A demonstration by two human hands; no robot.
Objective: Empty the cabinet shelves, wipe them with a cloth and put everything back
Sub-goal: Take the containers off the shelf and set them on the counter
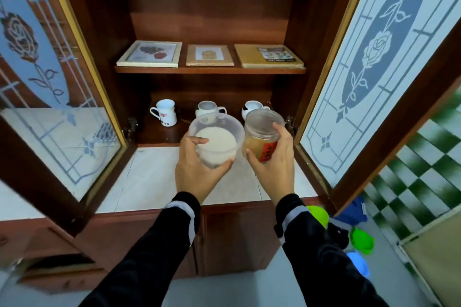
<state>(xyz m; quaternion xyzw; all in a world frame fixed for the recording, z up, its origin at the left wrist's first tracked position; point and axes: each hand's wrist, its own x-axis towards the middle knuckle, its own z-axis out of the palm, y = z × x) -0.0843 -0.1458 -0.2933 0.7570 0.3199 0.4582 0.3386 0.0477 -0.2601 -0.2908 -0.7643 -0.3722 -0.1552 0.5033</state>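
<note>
Sleeves (174,222) in black lead to two hands over the pale counter (149,177): the left hand (195,172) grips a clear tub (216,141) of white contents and the right hand (273,164) grips a plastic jar (263,132) of amber contents just beside it. Behind them three mugs (164,112) stand on the lower shelf (159,133); three flat frames (151,53) lie on the upper shelf (209,70).

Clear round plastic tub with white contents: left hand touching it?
Touching. Head view: the left hand grips the clear round plastic tub, fingers curled round its wall.
</note>
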